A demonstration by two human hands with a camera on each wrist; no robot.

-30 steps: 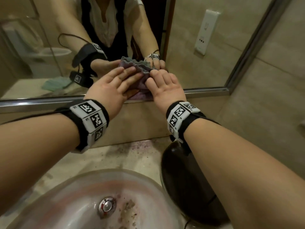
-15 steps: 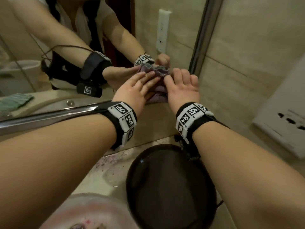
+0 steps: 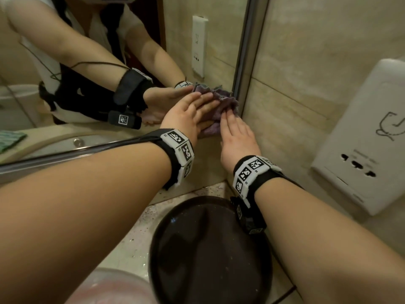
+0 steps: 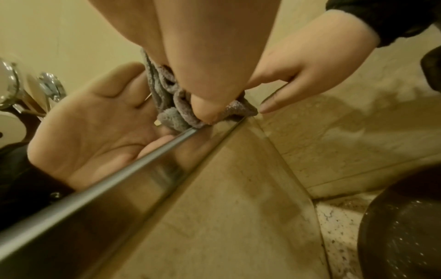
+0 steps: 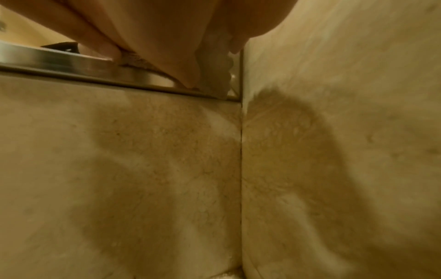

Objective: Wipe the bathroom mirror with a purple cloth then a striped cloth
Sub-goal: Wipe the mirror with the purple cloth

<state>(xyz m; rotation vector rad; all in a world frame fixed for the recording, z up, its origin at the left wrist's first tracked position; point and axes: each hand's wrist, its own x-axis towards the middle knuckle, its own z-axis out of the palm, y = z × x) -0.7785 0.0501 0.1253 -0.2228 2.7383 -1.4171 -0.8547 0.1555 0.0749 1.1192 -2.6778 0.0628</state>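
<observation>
A crumpled purple cloth [image 3: 221, 99] is pressed against the mirror [image 3: 92, 62] in its lower right corner, where the metal frame [image 3: 246, 62] meets the tiled wall. My left hand [image 3: 192, 109] lies flat on the cloth with straight fingers. My right hand [image 3: 234, 126] presses the cloth's right side, fingers also straight. In the left wrist view, my left fingertips [image 4: 205, 109] push the cloth [image 4: 171, 105] onto the bottom frame rail. The right wrist view shows the cloth [image 5: 214, 66] blurred at the frame corner. A green striped cloth [image 3: 8, 139] shows only as a reflection at far left.
A black round bowl [image 3: 208, 249] sits on the speckled counter [image 3: 135, 242] below my wrists, beside the sink basin [image 3: 114, 288]. A white dispenser [image 3: 361, 132] hangs on the right wall. Beige tiles [image 3: 295, 84] surround the mirror corner.
Both hands have slid the purple cloth rightward along the mirror's bottom edge into the right corner. My view has turned right, so the sink has mostly left the frame.
</observation>
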